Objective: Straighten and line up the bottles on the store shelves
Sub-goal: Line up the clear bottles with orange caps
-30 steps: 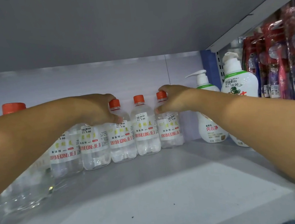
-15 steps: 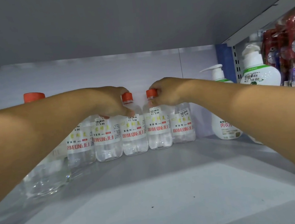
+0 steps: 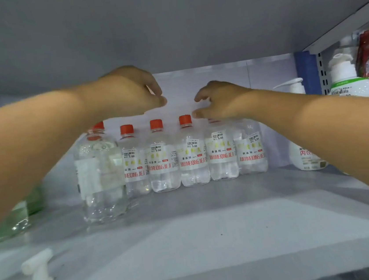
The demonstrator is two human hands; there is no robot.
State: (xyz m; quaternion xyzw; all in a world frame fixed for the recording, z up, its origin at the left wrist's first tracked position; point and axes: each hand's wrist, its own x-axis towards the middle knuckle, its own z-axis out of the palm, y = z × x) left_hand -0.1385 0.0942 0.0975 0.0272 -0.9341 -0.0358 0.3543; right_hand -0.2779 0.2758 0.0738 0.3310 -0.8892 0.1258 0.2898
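Several small clear bottles [image 3: 192, 159] with red caps and white labels stand in a row against the back of the grey shelf [image 3: 190, 238]. A larger clear bottle [image 3: 101, 177] stands in front of the row's left end. My left hand [image 3: 127, 93] hovers above the caps, fingers curled and holding nothing. My right hand [image 3: 218, 100] hangs just above the row's right part, fingers apart and empty, hiding the caps of the two rightmost bottles.
White pump bottles [image 3: 304, 153] stand right of the row, another [image 3: 349, 82] beyond a blue upright. A green bottle [image 3: 24, 213] sits at far left behind my forearm. A white pump top [image 3: 39, 274] shows at the near left edge. The upper shelf's underside hangs low overhead.
Both hands have let go of the bottle caps and risen above the row. The view has shifted, bringing the large bottle and the green one further into sight.
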